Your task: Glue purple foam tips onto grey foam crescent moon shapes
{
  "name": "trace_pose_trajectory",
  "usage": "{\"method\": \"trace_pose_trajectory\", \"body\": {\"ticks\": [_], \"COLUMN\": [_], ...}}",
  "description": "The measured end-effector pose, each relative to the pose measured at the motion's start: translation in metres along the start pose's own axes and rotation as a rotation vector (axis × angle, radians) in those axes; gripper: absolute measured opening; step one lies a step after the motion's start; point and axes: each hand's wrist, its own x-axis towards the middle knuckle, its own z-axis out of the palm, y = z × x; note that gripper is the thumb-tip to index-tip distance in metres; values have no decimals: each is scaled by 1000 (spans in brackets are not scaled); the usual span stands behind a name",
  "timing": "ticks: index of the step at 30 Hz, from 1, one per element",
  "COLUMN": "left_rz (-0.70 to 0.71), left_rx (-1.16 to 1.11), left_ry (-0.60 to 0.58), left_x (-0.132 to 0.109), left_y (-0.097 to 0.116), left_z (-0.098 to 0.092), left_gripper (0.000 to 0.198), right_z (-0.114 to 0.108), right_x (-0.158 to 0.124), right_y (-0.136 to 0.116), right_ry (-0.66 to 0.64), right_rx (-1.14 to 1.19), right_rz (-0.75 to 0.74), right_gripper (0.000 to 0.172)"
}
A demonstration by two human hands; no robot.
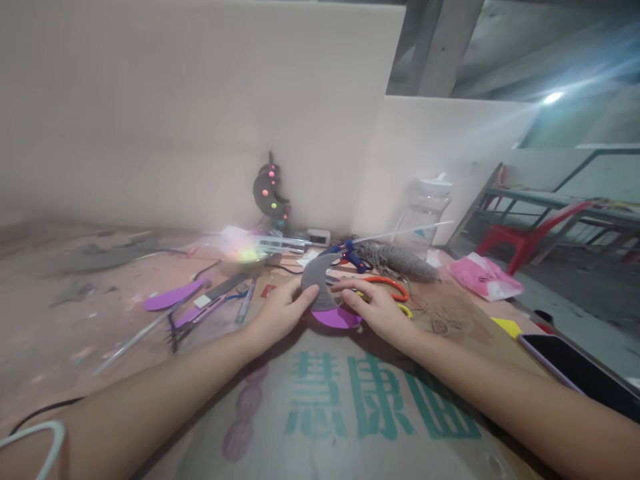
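Note:
My left hand [280, 312] and my right hand [374, 308] meet at the middle of the table, both pinching a grey crescent-shaped foam piece [317, 280] that stands tilted between them. Under it lies a purple foam piece [336, 318] on a cardboard sheet with green characters [350, 400]. Just behind my right hand lie orange-handled scissors [393, 287] and a blue glue gun [350, 255].
A dark crescent with coloured dots [270, 192] leans in the wall corner. A purple foam strip [173, 297], metal tools [200, 313], a clear bottle [425, 213], grey yarn [400, 261], a pink bag [483, 277], a phone [580, 373]. Red chair [530, 233] at right.

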Motion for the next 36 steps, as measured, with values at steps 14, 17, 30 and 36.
{"method": "trace_pose_trajectory", "body": {"ticks": [14, 17, 30, 36], "left_rz": [-14, -77, -4, 21], "left_rx": [-180, -200, 8, 17], "left_ry": [40, 96, 123, 67], "left_x": [2, 7, 7, 4], "left_y": [-14, -20, -16, -11], "left_z": [0, -2, -2, 1], "left_gripper": [41, 36, 12, 13], "right_z": [9, 6, 6, 6], "right_x": [-2, -2, 0, 1], "right_y": [4, 5, 10, 7], "right_ry": [-43, 53, 104, 101], "right_rx": [2, 15, 80, 30], "right_rz": [70, 27, 24, 21], "right_gripper": [24, 24, 25, 24]}}
